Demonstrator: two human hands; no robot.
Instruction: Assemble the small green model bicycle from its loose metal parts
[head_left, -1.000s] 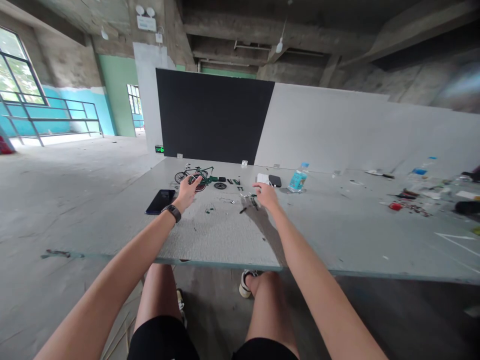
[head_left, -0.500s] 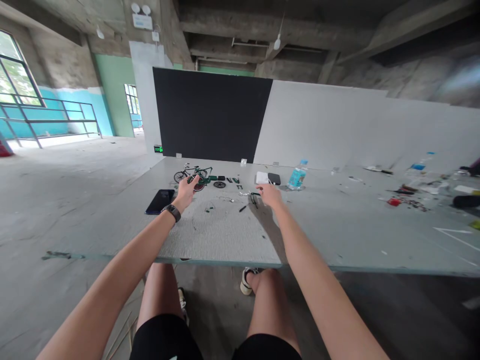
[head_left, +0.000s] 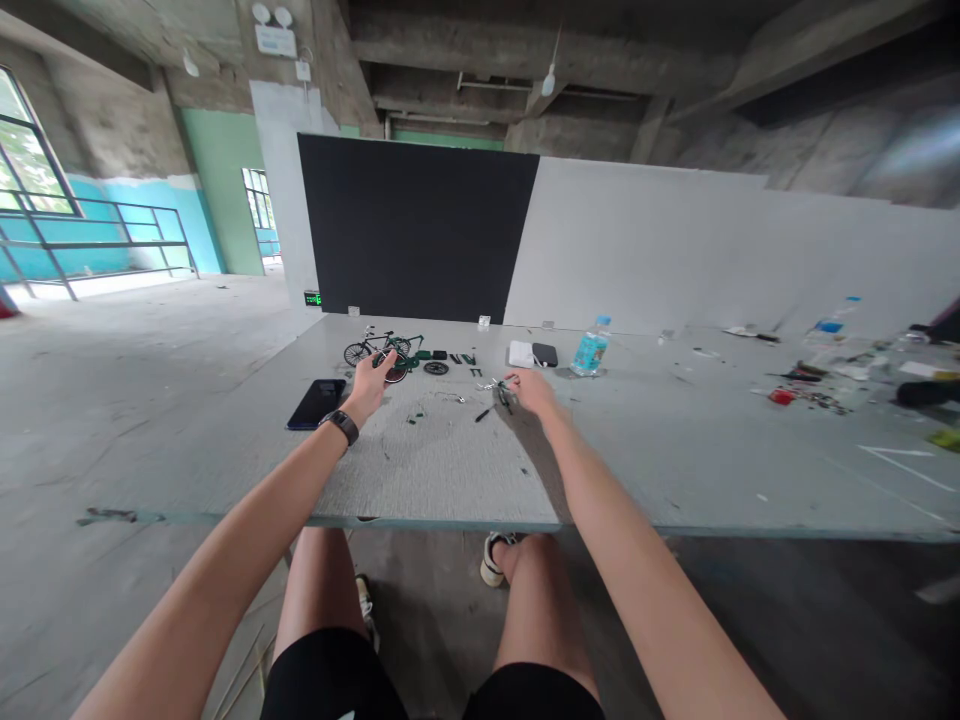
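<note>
My left hand (head_left: pixel 369 388) has its fingers closed on a green model bike part with a dark wheel (head_left: pixel 395 368), beside a small model bicycle (head_left: pixel 363 350). My right hand (head_left: pixel 531 391) pinches at a small dark and silver part (head_left: pixel 504 393) on the table. Between the hands lie a loose black wheel (head_left: pixel 436 368), small green and black pieces (head_left: pixel 468 359), a bent silver piece (head_left: pixel 452 398), a thin green piece (head_left: pixel 412 417) and a short black stick-like item (head_left: pixel 482 414).
A dark phone (head_left: pixel 316 404) lies left of my left wrist. Behind my right hand are a white item (head_left: pixel 521 354), a black item (head_left: pixel 545 355) and a blue-labelled bottle (head_left: pixel 591 350). Scattered tools and a red object (head_left: pixel 781 397) lie at far right on the table (head_left: pixel 705 460).
The view has shifted slightly. My right hand has moved a little onto the small dark and silver part, its fingers now closer to it. My left hand stays on the green part.
</note>
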